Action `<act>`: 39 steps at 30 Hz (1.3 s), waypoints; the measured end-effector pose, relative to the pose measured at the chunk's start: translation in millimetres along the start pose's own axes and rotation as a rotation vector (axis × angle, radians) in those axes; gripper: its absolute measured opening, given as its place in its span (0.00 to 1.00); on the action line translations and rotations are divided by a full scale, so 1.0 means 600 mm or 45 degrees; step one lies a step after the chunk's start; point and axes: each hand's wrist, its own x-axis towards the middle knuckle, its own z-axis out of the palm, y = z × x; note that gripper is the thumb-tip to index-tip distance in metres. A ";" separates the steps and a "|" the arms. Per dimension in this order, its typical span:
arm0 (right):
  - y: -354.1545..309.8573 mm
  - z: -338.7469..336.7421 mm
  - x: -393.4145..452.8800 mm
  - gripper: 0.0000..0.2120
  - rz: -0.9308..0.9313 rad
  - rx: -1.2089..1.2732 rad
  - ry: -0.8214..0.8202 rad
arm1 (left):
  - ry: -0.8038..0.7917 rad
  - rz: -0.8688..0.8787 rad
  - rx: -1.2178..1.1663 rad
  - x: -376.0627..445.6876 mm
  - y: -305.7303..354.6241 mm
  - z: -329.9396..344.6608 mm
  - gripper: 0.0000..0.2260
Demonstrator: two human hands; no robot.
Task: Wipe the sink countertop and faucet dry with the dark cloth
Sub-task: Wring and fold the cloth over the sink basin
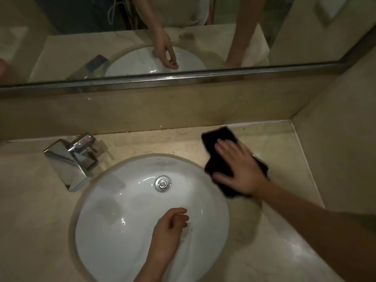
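Mirror [203, 37]: spans the back wall above the splashback; reflects both arms and the basin.

Countertop [284, 231]: beige stone, walled at back and right. Sheen near the front right edge; whether that is water or polish cannot be told.

Basin [114, 231]: white oval bowl sunk in the countertop's middle, drain [162, 183] toward its back.

Faucet [70, 159]: chrome, angular, at the basin's back left rim. Likely slick; no cloth on it at present.

Cloth [218, 143]: dark, bunched, on the countertop's back right, just beside the basin rim and short of the back right corner. Judged light, soft and limp; it will fold under push, so best handled by flat palm pressure for stone, or gathered in the fingers to wrap the faucet.

Right hand [242, 169]: fingers spread flat, pressing on the cloth, not clenched round it.

Left hand [171, 226]: over the basin's front, fingers loosely curled, holding nothing, well apart from the right.
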 end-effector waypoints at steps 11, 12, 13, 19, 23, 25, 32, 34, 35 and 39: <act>0.155 -0.023 -0.019 0.36 0.708 0.016 0.199 | -0.075 0.054 0.025 -0.018 0.004 0.040 0.10; 0.166 -0.026 -0.008 0.38 0.743 0.004 0.190 | -0.081 0.047 0.037 -0.021 0.004 0.044 0.11; 0.167 -0.027 -0.006 0.40 0.739 -0.013 0.187 | -0.099 0.040 0.051 -0.024 0.004 0.048 0.11; 0.036 0.016 -0.208 0.37 0.668 0.002 0.114 | -0.151 0.017 0.045 -0.044 0.006 0.061 0.09; 0.046 0.026 -0.231 0.33 0.663 -0.001 0.134 | -0.128 -0.005 0.007 -0.035 0.006 0.061 0.05; 0.092 0.014 -0.176 0.32 0.766 -0.012 0.219 | -0.116 0.000 0.005 -0.033 0.005 0.059 0.06; 0.114 0.004 -0.018 0.32 1.004 0.082 0.373 | -0.050 0.037 0.021 -0.046 0.004 0.046 0.08; 0.055 0.009 0.019 0.31 0.926 0.085 0.399 | -0.020 0.032 0.025 -0.052 -0.002 0.049 0.11; 0.017 0.014 0.037 0.31 0.829 0.094 0.390 | -0.013 0.020 0.040 -0.055 -0.006 0.053 0.12; -0.105 0.040 0.075 0.27 0.438 0.136 0.373 | -0.047 -0.030 0.115 -0.069 -0.010 0.072 0.12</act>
